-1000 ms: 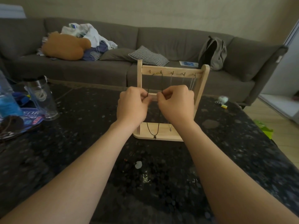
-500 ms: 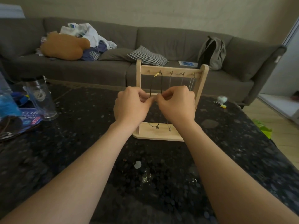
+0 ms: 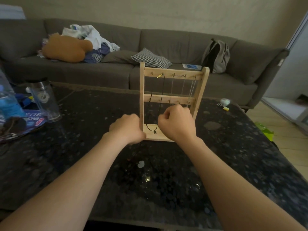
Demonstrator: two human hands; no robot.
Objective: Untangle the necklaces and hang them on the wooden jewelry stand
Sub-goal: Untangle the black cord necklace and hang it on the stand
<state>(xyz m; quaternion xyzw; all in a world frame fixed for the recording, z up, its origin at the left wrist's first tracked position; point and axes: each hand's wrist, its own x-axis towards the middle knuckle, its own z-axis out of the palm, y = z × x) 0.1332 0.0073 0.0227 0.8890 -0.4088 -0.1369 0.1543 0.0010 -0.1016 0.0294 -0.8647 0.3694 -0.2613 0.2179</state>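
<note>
- The wooden jewelry stand (image 3: 173, 99) stands upright on the dark speckled table (image 3: 66, 164)
- A black cord necklace (image 3: 162, 97) hangs from its top rail down to the base, with pale thin chains (image 3: 183, 85) to the right
- The left hand (image 3: 128, 129) is curled against the stand's left post; I cannot tell whether it grips anything
- The right hand (image 3: 176, 122) is fisted and hides the stand's lower right and the chain ends; I cannot tell what it holds
- A clear tumbler (image 3: 45, 99) and a blue bottle (image 3: 8, 104) sit far left, and a sofa (image 3: 166, 39) with a backpack (image 3: 215, 55) is behind

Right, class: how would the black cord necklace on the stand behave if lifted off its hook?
Probably floppy: the cord drapes in a slack loop from its hook. Likely light, being thin. It may swing, since a small pendant weights its bottom.
</note>
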